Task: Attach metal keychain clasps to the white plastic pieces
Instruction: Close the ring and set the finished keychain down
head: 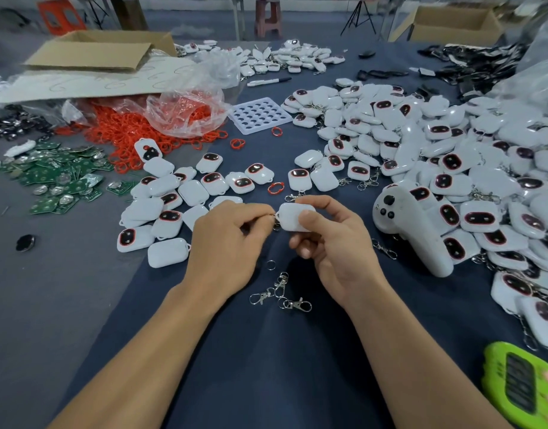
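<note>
– White plastic piece (296,216): where's it rel. to the fingers?
– In the right hand (337,243). Thumb pressed on its top face, other fingers curled under, so it's pinched btwn thumb & fingers, lifted off the cloth (260,351).
– Long axis?
– Roughly across, hand to hand. Its left end, prob. the corner w/ the loop, points straight at the left hand's fingertips.
– And the left hand (226,243)?
– Thumb & forefinger pressed together on a clasp (276,222), which touches that left corner. Other fingers curled in. Clasp's mostly hidden by the fingertips, so can't tell if the ring is through the loop yet.
– Which hand does the work?
– Left, I'd say, since it's at the joint. Right just steadies. Next move prob. needs the ring worked along the piece's axis, toward the right thumb.
– Room?
– Open cloth toward the wrists. Spare clasps (282,292) lie there, near both hands but apart from them. Beyond the left knuckles, loose pieces (167,193) close by. Out past the right hand there's a white controller (412,224) & the big pile (452,168), near, not touching.
– Risk?
– Ring slipping out of the pinch: small, slick metal. Guess only.
</note>
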{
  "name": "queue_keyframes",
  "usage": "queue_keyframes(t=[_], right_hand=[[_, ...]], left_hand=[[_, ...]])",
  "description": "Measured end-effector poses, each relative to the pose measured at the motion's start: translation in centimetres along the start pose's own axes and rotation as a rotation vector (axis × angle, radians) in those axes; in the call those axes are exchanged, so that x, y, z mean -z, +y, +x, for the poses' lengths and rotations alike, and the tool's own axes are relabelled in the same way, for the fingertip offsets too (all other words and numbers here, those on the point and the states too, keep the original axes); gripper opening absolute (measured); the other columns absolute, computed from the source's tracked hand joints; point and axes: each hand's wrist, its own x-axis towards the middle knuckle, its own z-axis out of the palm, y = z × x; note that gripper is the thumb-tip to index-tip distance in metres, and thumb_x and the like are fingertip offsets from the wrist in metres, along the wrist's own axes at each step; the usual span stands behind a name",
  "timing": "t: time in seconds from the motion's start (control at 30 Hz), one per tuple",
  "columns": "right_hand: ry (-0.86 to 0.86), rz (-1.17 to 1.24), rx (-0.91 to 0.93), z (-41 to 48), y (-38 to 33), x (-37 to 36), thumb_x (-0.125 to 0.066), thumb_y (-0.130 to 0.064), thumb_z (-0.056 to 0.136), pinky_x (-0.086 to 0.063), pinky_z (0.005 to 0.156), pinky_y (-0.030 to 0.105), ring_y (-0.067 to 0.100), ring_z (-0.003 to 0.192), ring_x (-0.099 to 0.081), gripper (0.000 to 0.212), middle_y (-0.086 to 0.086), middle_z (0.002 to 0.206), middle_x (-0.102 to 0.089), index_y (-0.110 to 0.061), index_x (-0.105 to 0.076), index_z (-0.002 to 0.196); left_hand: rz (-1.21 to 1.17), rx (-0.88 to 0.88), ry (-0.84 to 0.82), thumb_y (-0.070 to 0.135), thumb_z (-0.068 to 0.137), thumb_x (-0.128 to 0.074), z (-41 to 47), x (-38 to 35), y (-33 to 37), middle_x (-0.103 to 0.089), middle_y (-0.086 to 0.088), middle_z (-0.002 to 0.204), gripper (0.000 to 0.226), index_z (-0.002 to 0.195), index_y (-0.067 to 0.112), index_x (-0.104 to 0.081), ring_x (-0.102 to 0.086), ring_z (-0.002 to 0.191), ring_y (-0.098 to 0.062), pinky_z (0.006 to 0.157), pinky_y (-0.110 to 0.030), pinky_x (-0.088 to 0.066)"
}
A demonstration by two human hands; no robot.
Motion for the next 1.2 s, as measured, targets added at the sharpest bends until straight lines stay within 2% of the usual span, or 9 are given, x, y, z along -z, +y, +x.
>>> queue_keyframes(t=[0.1, 0.2, 0.37, 0.47, 0.57, 0.7, 0.9, 1.07, 1.2], right_hand=[[-0.04, 0.044, -0.028, 0.2, -0.1, 0.2, -0.056, 0.01, 0.096, -0.04, 0.043, 0.023, 0.021, 0.05, -0.057, 0.022, 0.013, 0.082, -0.075, -0.007, -0.07, 0.102], [-0.062, 0.071, -0.036, 0.4, -0.2, 0.4, -0.056, 0.009, 0.096, -0.041, 0.044, 0.023, 0.02, 0.051, -0.057, 0.021, 0.013, 0.083, -0.074, -0.006, -0.068, 0.104], [-0.081, 0.063, -0.029, 0.4, -0.1, 0.5, -0.056, 0.008, 0.096, -0.041, 0.045, 0.023, 0.019, 0.051, -0.056, 0.021, 0.012, 0.081, -0.073, -0.007, -0.068, 0.104], [-0.056, 0.035, -0.018, 0.2, -0.1, 0.4, -0.056, 0.009, 0.095, -0.039, 0.043, 0.023, 0.019, 0.05, -0.056, 0.022, 0.013, 0.08, -0.073, -0.007, -0.069, 0.102], [-0.013, -0.033, 0.024, 0.1, 0.1, 0.3, -0.056, 0.01, 0.095, -0.037, 0.042, 0.023, 0.02, 0.049, -0.055, 0.024, 0.013, 0.08, -0.072, -0.009, -0.07, 0.1], [-0.014, -0.104, 0.058, 0.0, 0.3, 0.2, -0.06, 0.008, 0.094, -0.037, 0.041, 0.023, 0.019, 0.048, -0.054, 0.02, 0.013, 0.079, -0.07, -0.009, -0.07, 0.096], [-0.019, -0.161, 0.066, -0.1, 0.5, 0.0, -0.063, 0.006, 0.094, -0.039, 0.041, 0.024, 0.02, 0.05, -0.055, 0.015, 0.017, 0.081, -0.069, -0.007, -0.07, 0.098], [-0.013, -0.049, -0.002, 0.0, 0.0, 0.1, -0.058, 0.006, 0.097, -0.04, 0.041, 0.023, 0.02, 0.05, -0.057, 0.019, 0.012, 0.08, -0.074, -0.009, -0.07, 0.097], [-0.022, 0.056, -0.054, 0.1, -0.3, 0.2, -0.051, 0.006, 0.099, -0.04, 0.042, 0.023, 0.02, 0.05, -0.057, 0.02, 0.014, 0.083, -0.076, -0.005, -0.068, 0.102]], left_hand=[[-0.318, 0.174, -0.068, 0.03, 0.088, -0.066, 0.2, -0.3, 0.2, -0.065, 0.006, 0.066, 0.013, 0.083, 0.038, -0.075, -0.056, 0.063, -0.002, 0.06, -0.01, -0.039], [-0.493, 0.263, -0.156, 0.03, 0.087, -0.067, 0.6, -0.5, -0.1, -0.062, 0.007, 0.058, 0.014, 0.081, 0.034, -0.079, -0.053, 0.059, -0.002, 0.06, -0.01, -0.041], [-0.605, 0.288, -0.237, 0.042, 0.079, -0.068, 0.9, -0.4, -0.6, -0.053, 0.008, 0.056, 0.019, 0.075, 0.029, -0.081, -0.048, 0.06, -0.008, 0.062, -0.016, -0.04], [-0.479, 0.247, -0.188, 0.045, 0.079, -0.066, 0.7, -0.4, -0.6, -0.05, 0.004, 0.053, 0.021, 0.072, 0.03, -0.079, -0.043, 0.056, -0.007, 0.055, -0.018, -0.037], [-0.235, 0.177, -0.14, 0.042, 0.083, -0.063, 0.4, -0.4, -0.6, -0.051, -0.008, 0.057, 0.028, 0.071, 0.019, -0.075, -0.039, 0.054, -0.01, 0.053, -0.022, -0.035], [0.157, -0.035, -0.141, 0.029, 0.088, -0.059, -0.1, -0.4, -0.3, -0.051, 0.0, 0.053, 0.031, 0.062, 0.014, -0.06, -0.047, 0.068, -0.02, 0.061, -0.027, -0.034], [0.32, -0.097, -0.166, 0.025, 0.094, -0.06, -0.1, -0.6, 0.0, -0.05, 0.005, 0.056, 0.031, 0.064, 0.017, -0.061, -0.047, 0.071, -0.019, 0.06, -0.037, -0.032], [0.002, 0.083, -0.137, 0.038, 0.085, -0.058, -0.1, -0.4, 0.2, -0.058, 0.007, 0.06, 0.02, 0.078, 0.03, -0.074, -0.053, 0.069, -0.012, 0.057, -0.019, -0.036], [-0.295, 0.186, -0.185, 0.031, 0.088, -0.07, 0.3, -0.5, 0.1, -0.049, -0.003, 0.057, 0.013, 0.077, 0.034, -0.076, -0.038, 0.05, -0.005, 0.05, -0.014, -0.035]])
